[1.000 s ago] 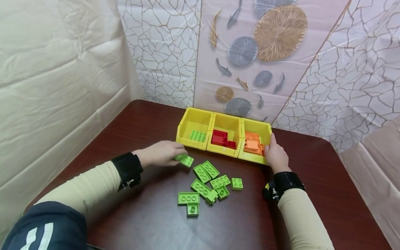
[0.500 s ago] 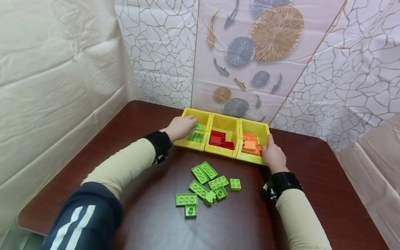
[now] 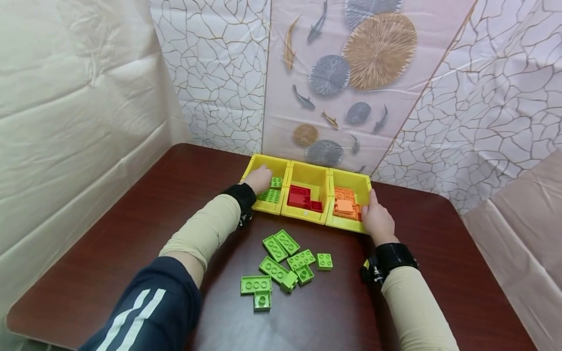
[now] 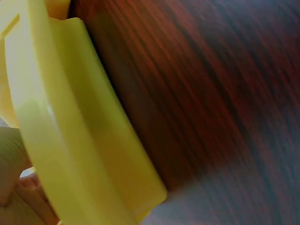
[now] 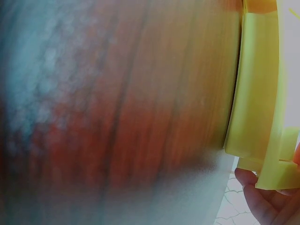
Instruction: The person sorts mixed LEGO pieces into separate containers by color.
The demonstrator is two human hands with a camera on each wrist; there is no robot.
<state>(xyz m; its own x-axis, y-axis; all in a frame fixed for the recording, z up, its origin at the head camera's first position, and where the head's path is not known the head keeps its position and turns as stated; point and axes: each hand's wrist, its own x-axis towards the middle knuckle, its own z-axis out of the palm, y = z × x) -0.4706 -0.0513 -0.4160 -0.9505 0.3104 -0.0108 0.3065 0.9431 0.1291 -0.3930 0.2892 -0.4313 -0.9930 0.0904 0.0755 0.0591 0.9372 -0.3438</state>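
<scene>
My left hand (image 3: 259, 180) reaches down inside the left yellow bin (image 3: 268, 161), its fingers mostly hidden. Beside it in that bin lie green toy building bricks (image 3: 272, 196). In the left wrist view, part of the hand (image 4: 16, 187) shows behind the bin's front wall (image 4: 89, 126); I cannot tell whether it holds a brick. My right hand (image 3: 379, 220) grips the right wall of the right yellow bin (image 3: 347, 224), thumb up along the rim. The right wrist view shows fingers (image 5: 262, 201) against that bin's edge (image 5: 253, 89).
Red bricks (image 3: 300, 196) lie in the middle yellow bin (image 3: 307, 169), orange bricks (image 3: 345, 206) in the right one. Several loose green bricks (image 3: 275, 269) are scattered on the dark wooden table (image 3: 307, 317) in front. A patterned cloth wall (image 3: 303, 114) rises behind the bins.
My left hand has carried a green brick from the table into the left bin and now sits lower inside it. My right hand keeps its grip on the right bin.
</scene>
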